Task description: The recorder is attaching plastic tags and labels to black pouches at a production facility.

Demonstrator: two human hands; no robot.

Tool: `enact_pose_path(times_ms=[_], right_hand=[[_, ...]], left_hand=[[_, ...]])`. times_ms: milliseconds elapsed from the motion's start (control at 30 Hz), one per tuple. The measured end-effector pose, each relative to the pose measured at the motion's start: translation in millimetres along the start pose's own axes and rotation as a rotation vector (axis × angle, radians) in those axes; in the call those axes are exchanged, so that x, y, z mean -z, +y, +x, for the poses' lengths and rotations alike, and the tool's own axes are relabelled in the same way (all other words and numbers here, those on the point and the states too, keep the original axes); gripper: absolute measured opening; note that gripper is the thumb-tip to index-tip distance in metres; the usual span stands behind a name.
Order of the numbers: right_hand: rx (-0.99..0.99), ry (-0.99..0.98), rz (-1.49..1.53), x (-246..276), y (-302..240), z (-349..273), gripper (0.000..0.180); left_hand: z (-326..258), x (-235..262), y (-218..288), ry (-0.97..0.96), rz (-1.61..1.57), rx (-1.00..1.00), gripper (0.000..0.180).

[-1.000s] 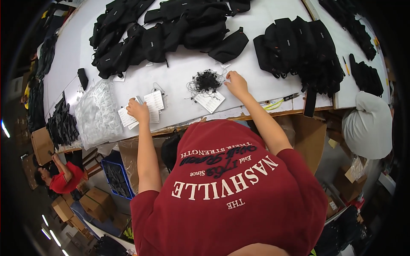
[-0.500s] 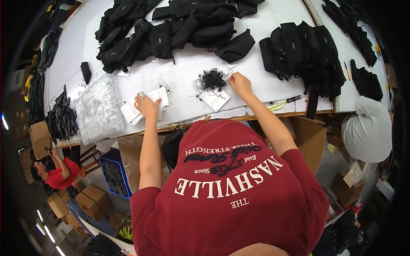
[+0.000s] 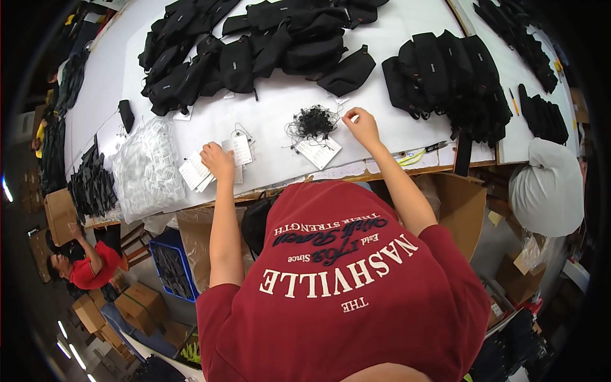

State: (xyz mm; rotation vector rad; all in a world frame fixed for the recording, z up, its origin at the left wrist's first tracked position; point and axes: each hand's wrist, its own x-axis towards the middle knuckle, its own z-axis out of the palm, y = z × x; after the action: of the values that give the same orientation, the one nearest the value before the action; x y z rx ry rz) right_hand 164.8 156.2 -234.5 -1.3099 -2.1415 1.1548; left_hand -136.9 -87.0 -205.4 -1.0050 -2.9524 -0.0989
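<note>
My left hand (image 3: 218,161) rests on a spread of white printed hang tags (image 3: 194,170), its fingers curled together over a tag. Another white tag (image 3: 239,149) with a thin dark string lies beside its fingertips. To the right, a tangled heap of black tag strings (image 3: 314,122) sits on top of more white tags (image 3: 319,153). At the right side of that heap, my right hand (image 3: 361,127) has thumb and forefinger pinched together on what looks like a thin black string; the strand is barely visible.
Black fabric pouches (image 3: 237,67) lie across the far side of the white table (image 3: 280,108), with another stack (image 3: 439,70) at right. A clear bag of white pieces (image 3: 147,169) stands left. A cutter (image 3: 435,146) lies near the front edge. Another person (image 3: 92,266) holds a carton at far left.
My left hand's fingers have gone from spread to curled together on the tags. My right hand stays pinched beside the string heap. The other person's carton has risen.
</note>
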Motion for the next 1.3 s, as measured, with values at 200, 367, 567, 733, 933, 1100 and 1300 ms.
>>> enact_pose_path(times_ms=[200,367,567,733,933,1100,1300], right_hand=[[0.091,0.030,0.796,52,-69,-8,0.007],[0.154,-0.111,1.178,61,-118,-4,0.014],[0.410,0.152,0.733,89,-183,-24,0.016],[0.404,0.189,0.594,90,-191,-3,0.023],[0.360,-0.003,0.589,96,-198,-27,0.027],[0.331,-0.097,0.549,101,-212,-44,0.026],[0.378,-0.065,0.432,99,-212,-47,0.027]], left_hand=[[18,5,-18,-0.022,-0.403,0.033,0.017],[29,33,2,-0.142,-0.667,0.106,0.056],[16,100,104,-0.380,-0.969,0.114,0.048],[-4,126,140,-0.367,-1.325,-0.148,0.039],[-22,161,182,-0.269,-1.416,-0.419,0.018],[-35,173,188,-0.069,-1.325,-0.504,0.015],[-46,180,192,0.057,-1.293,-0.461,0.015]])
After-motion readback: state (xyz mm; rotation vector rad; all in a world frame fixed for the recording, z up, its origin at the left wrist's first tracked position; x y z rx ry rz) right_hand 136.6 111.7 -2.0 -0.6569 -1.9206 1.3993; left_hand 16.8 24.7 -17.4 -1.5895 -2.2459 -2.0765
